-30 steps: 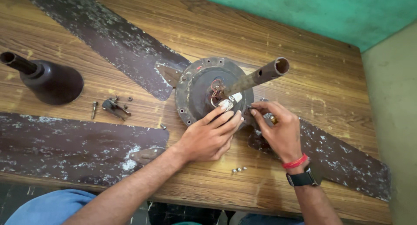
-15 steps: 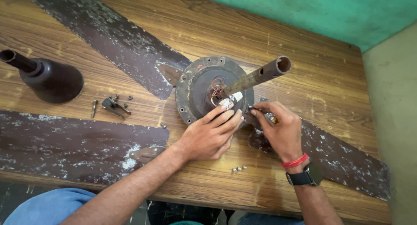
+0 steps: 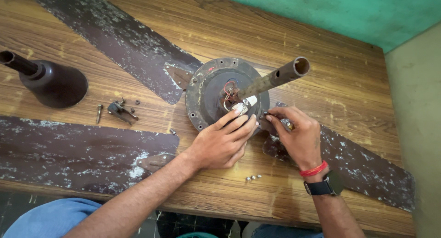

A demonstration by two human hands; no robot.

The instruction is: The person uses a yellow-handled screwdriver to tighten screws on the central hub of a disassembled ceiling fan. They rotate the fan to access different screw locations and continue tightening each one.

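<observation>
A dark brown ceiling fan motor [image 3: 209, 88] lies on the wooden table [image 3: 321, 68], its rusty down rod [image 3: 275, 77] pointing up and right. My left hand [image 3: 220, 144] lies flat on the motor's near rim, fingers together, holding it down. Beside it, my right hand [image 3: 296, 134] pinches a small metal fastener [image 3: 287, 124] at the rim, where the worn blade [image 3: 363, 169] meets the motor. Red and white wires show at the rod's base. A red thread and a black watch are on my right wrist.
One blade [image 3: 115, 31] runs to the upper left. A loose blade [image 3: 69, 150] lies at the lower left. A brown canopy cup [image 3: 50, 84] stands at the left, with small hardware [image 3: 120, 109] and a bolt [image 3: 99, 113] nearby. Screws [image 3: 252, 177] lie near the front edge. A green wall [image 3: 344, 8] is behind.
My right hand's fingertips have crept slightly left toward the motor rim. My left hand and the motor have stayed in place.
</observation>
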